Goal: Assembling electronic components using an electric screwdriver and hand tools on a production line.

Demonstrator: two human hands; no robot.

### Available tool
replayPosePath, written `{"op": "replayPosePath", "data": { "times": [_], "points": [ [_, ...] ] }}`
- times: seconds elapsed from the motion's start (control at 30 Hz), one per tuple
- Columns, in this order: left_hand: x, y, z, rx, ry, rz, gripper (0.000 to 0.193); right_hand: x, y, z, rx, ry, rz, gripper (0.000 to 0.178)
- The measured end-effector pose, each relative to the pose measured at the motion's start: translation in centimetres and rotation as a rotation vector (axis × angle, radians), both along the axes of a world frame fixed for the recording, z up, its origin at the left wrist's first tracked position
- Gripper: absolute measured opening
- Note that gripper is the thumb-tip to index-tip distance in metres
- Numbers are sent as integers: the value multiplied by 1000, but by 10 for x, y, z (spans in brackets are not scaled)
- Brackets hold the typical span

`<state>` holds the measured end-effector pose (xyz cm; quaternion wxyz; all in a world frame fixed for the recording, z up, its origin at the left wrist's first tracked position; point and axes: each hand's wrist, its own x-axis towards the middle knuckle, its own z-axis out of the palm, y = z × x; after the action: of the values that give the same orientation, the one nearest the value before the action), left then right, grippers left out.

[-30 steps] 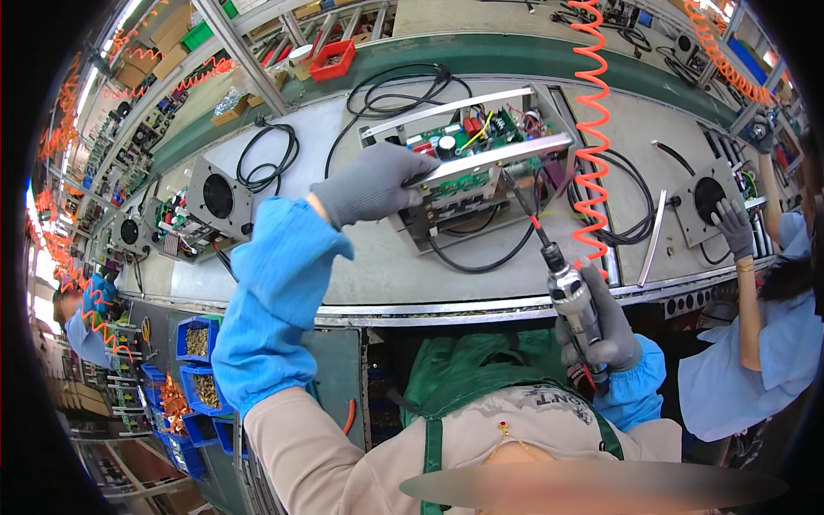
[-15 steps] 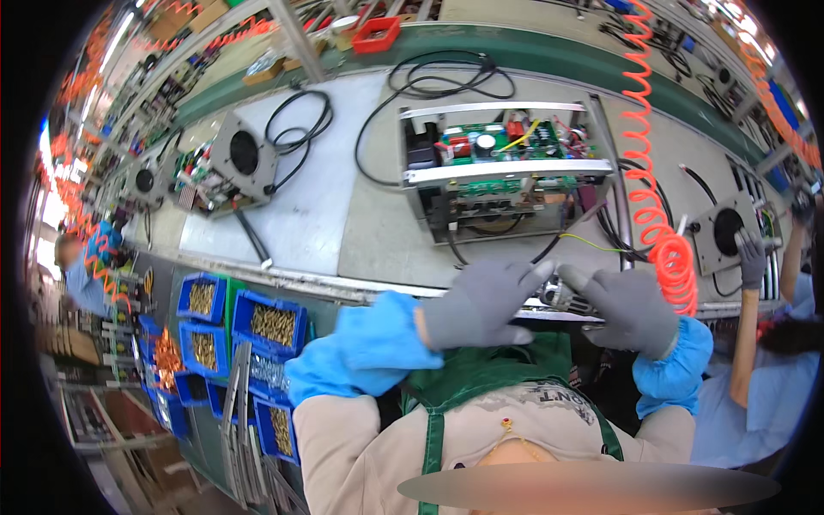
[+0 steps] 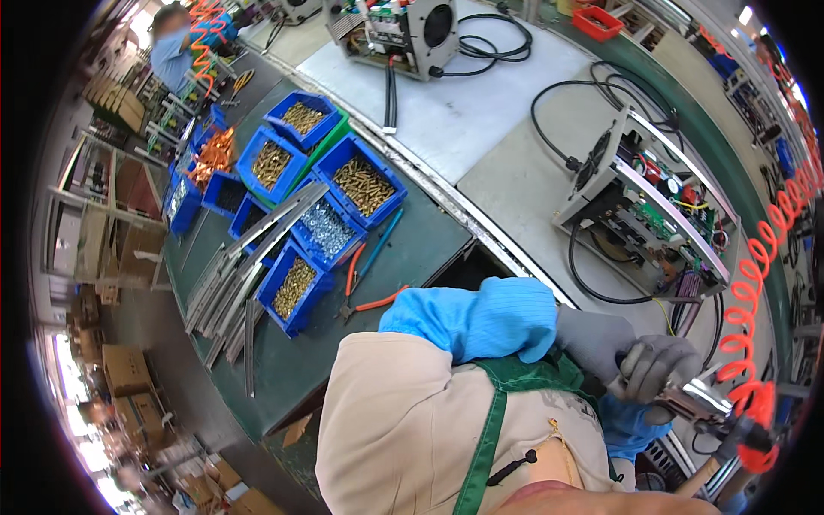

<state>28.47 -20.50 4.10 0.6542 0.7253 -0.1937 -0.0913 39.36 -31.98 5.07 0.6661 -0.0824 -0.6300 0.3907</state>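
My right hand (image 3: 659,367), in a grey glove, has its fingers curled around one end of a silver air tool (image 3: 699,401). An orange coiled hose (image 3: 757,416) hangs beside the tool's far end. My left hand (image 3: 596,342), also gloved in grey, meets the right one in front of my chest. Its fingertips are hidden behind the right hand, so what they hold does not show. Beyond both hands stands an open metal-framed device (image 3: 665,197) with green circuit boards and wires.
Blue bins (image 3: 369,180) of brass fasteners and washers stand on a green bench to the left. Metal strips (image 3: 249,266) lean over them. Orange-handled pliers (image 3: 348,309) lie nearby. A second device (image 3: 399,39) with a black cable is at the back. Another person (image 3: 172,56) is far left.
My view has turned left, bringing the bins closer to the middle. My hands, apart around the metal tool before, have come together, and the right fingers have curled in.
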Motion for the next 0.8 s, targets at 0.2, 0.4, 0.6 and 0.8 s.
{"op": "replayPosePath", "data": {
  "times": [0.2, 0.4, 0.6, 0.8],
  "points": [
    [-99, 85, -11, 347, -130, 827, 43, 18, -53, -31, -541, -149, -953, 50],
    [-284, 148, 5, 718, 327, 2166, 17, 30, -71, -60, -719, -48, -1210, 53],
    [-430, 234, -39, 874, 464, 2394, 24, 43, -71, -69, -803, 83, -1200, 58],
    [-426, 303, -31, 997, 1154, 1784, 36, 44, -65, -76, -823, 129, -1339, 43]
  ]
}}
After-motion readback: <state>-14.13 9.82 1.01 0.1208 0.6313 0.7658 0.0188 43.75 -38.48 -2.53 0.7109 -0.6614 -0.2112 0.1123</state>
